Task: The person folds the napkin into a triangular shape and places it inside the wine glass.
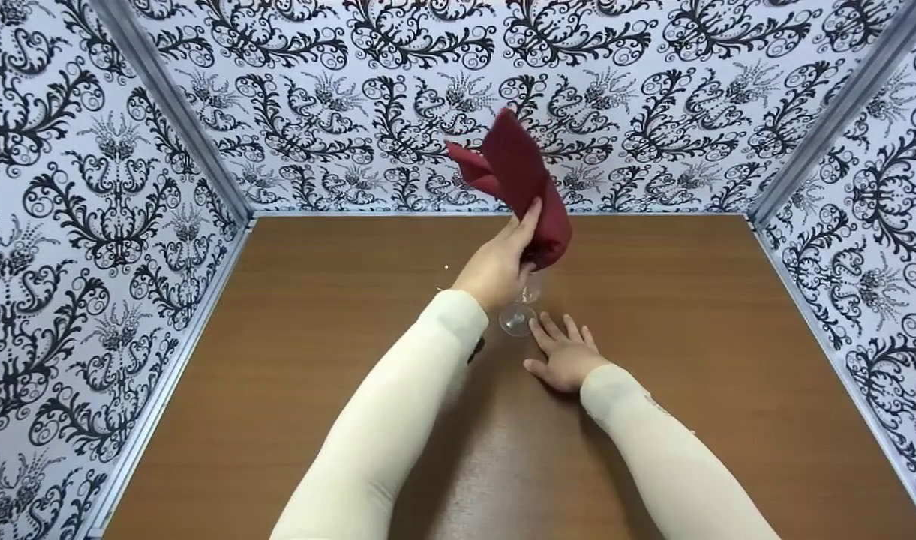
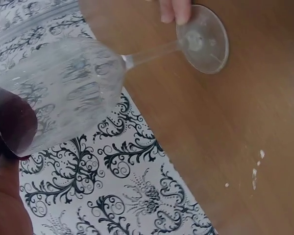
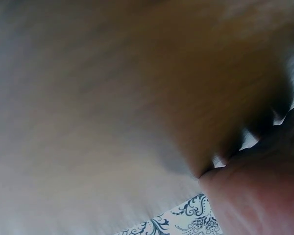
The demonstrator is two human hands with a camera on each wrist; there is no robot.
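Note:
A wine glass (image 2: 83, 88) stands upright on the wooden table, its clear bowl and stem plain in the left wrist view. At its rim, my left hand (image 1: 495, 266) grips a dark red cloth napkin (image 1: 521, 169), which rises above the glass; a bit of red shows inside the mouth. The left fingers partly hide the bowl in the head view. Low on the table, my right hand (image 1: 569, 361) lies palm down with fingers spread, fingertips touching the glass's round foot (image 1: 515, 321). The right wrist view is mostly blurred tabletop and part of that hand.
Patterned black-and-white panels (image 1: 315, 112) with grey frame bars enclose the table (image 1: 315, 337) at the back and both sides. Small white marks (image 2: 255, 176) dot the tabletop near the glass.

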